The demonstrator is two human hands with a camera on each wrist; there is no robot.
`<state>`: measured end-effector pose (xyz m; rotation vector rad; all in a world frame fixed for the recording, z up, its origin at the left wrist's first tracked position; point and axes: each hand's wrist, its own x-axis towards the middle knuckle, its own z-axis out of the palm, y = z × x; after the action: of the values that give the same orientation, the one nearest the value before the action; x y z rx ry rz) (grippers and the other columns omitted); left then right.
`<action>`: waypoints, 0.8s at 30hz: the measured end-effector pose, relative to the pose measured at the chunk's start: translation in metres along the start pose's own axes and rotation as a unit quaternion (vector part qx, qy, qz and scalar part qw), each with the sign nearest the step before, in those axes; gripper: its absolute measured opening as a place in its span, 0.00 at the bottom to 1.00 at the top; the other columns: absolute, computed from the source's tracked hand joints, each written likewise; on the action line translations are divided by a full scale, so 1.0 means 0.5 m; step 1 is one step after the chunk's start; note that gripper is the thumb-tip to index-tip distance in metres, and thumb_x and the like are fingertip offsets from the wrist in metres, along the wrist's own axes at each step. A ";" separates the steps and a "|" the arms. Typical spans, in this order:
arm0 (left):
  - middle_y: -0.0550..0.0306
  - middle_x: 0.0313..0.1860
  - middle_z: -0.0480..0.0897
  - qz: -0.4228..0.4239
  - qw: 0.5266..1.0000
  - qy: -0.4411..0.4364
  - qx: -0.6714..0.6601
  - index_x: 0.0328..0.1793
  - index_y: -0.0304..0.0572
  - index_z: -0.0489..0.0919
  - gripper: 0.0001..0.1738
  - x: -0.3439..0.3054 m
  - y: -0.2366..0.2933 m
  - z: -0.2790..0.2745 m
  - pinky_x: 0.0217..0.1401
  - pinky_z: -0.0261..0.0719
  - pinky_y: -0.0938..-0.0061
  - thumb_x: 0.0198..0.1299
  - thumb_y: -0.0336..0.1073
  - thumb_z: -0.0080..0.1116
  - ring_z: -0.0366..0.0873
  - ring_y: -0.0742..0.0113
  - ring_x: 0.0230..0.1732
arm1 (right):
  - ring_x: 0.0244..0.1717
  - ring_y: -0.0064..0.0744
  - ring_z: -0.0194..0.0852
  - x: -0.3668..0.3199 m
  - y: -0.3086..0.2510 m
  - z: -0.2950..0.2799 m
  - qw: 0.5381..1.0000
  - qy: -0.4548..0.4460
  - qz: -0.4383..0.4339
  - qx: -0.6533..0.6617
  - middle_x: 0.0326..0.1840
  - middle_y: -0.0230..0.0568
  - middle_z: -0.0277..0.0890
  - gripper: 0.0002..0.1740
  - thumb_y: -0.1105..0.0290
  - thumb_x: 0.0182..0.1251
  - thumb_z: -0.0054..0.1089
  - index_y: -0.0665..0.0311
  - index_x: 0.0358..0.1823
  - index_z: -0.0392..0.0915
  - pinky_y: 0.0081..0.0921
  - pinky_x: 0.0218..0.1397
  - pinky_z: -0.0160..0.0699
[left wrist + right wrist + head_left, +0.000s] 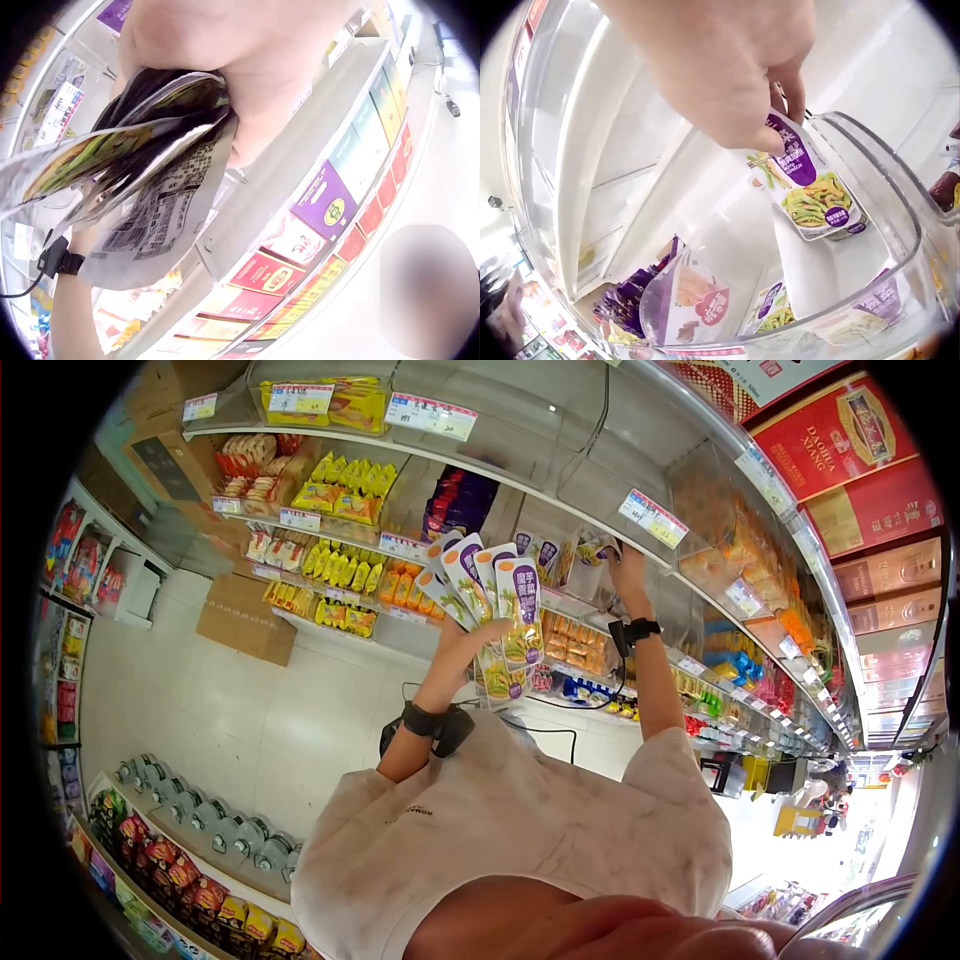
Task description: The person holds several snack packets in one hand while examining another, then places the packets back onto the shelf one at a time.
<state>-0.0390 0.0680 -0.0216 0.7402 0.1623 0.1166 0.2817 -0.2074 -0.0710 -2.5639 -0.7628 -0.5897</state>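
Observation:
In the head view my left hand grips a fanned bunch of flat snack packets, white and purple with a picture of green vegetable strips. The left wrist view shows the printed backs of these packets splayed below the palm. My right hand reaches into a shelf compartment. Close up in the right wrist view, its thumb and fingers pinch the top of a similar packet inside a clear plastic bin. Another packet lies lower in the neighbouring section, beside a white divider.
Shelves of bagged snacks, such as yellow packets, stretch to both sides. Price tags line the shelf edges. Red gift boxes stand at the upper right. A cardboard box and large water bottles are on the left.

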 end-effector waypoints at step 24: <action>0.54 0.58 0.81 -0.018 0.998 0.049 -0.043 0.68 0.37 0.70 0.32 0.021 -0.017 0.025 0.55 0.84 0.68 0.58 0.27 0.69 0.83 0.64 0.56 | 0.49 0.45 0.84 -0.112 -0.148 -0.116 0.976 -0.012 0.071 0.207 0.47 0.43 0.83 0.18 0.86 0.50 0.62 0.63 0.43 0.83 0.34 0.53 0.81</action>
<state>-0.0259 0.0552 -0.0192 0.6449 0.2613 0.1250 0.1796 -0.2016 -0.0318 -2.2185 -0.6258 -0.3135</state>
